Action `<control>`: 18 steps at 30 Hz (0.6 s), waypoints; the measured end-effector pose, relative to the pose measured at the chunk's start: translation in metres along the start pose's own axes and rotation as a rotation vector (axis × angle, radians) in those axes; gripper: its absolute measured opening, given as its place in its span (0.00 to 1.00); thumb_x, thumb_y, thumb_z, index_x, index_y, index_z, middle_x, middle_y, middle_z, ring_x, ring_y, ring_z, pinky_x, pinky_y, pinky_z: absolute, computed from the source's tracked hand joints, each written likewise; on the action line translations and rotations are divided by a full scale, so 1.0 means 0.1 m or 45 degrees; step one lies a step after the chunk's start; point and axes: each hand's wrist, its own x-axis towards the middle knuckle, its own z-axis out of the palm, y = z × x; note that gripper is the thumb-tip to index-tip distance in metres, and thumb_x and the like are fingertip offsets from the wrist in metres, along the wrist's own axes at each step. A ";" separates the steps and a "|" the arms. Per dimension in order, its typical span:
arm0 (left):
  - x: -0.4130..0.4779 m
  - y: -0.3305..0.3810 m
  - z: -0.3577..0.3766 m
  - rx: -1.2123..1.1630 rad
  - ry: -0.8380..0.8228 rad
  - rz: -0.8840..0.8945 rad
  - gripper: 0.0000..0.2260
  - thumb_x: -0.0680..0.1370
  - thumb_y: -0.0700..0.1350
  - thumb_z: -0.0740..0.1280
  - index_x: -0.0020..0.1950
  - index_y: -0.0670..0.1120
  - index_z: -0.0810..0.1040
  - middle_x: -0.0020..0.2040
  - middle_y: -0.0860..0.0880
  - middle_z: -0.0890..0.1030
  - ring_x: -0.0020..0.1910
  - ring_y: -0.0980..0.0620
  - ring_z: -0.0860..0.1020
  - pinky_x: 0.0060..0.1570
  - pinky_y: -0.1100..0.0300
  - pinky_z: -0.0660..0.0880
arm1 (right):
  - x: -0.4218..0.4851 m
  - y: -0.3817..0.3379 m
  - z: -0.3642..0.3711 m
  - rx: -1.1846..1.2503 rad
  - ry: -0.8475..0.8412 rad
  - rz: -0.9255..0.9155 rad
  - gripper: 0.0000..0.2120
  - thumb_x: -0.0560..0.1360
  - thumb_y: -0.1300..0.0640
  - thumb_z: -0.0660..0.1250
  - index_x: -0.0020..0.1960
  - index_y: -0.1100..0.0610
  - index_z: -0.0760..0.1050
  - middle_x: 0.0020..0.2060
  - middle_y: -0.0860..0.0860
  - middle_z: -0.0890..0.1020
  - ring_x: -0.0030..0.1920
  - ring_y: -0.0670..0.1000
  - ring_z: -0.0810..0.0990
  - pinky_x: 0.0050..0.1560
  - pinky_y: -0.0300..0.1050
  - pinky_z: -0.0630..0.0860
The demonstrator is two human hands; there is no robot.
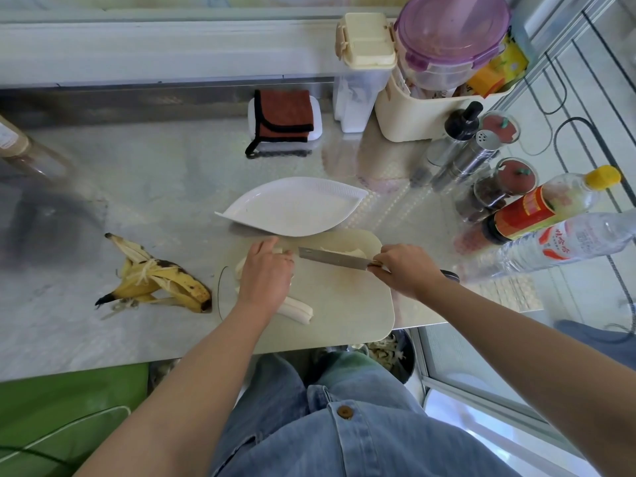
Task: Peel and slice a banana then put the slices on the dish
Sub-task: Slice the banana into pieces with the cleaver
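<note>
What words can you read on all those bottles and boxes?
No text here can be read for sure.
Clear bottle: white Chinese characters on a red label, too blurred to read.
Yellow-capped bottle: red label, print too small.
Yellow packet in the basket: print blurred.
Brown jar at the left edge: label blurred.
</note>
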 end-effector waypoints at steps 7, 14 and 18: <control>0.00 0.00 0.12 -0.016 0.084 0.022 0.06 0.70 0.40 0.72 0.45 0.44 0.86 0.46 0.49 0.85 0.62 0.44 0.74 0.60 0.53 0.66 | -0.01 0.15 -0.07 -0.034 -0.069 -0.173 0.14 0.79 0.47 0.60 0.55 0.51 0.81 0.48 0.49 0.80 0.45 0.54 0.79 0.37 0.42 0.66; 0.05 0.00 0.16 -0.025 0.053 -0.020 0.12 0.78 0.43 0.62 0.55 0.47 0.84 0.55 0.47 0.83 0.69 0.47 0.66 0.67 0.56 0.59 | 0.14 0.18 -0.12 -0.093 -0.073 -0.082 0.15 0.80 0.47 0.59 0.57 0.52 0.80 0.49 0.50 0.78 0.46 0.54 0.78 0.37 0.42 0.62; 0.05 0.01 0.16 -0.036 0.097 -0.027 0.12 0.78 0.43 0.61 0.55 0.46 0.84 0.56 0.47 0.83 0.69 0.47 0.67 0.67 0.55 0.60 | 0.15 0.19 -0.08 -0.085 -0.056 -0.027 0.16 0.80 0.46 0.59 0.57 0.52 0.80 0.48 0.51 0.78 0.46 0.55 0.78 0.37 0.43 0.63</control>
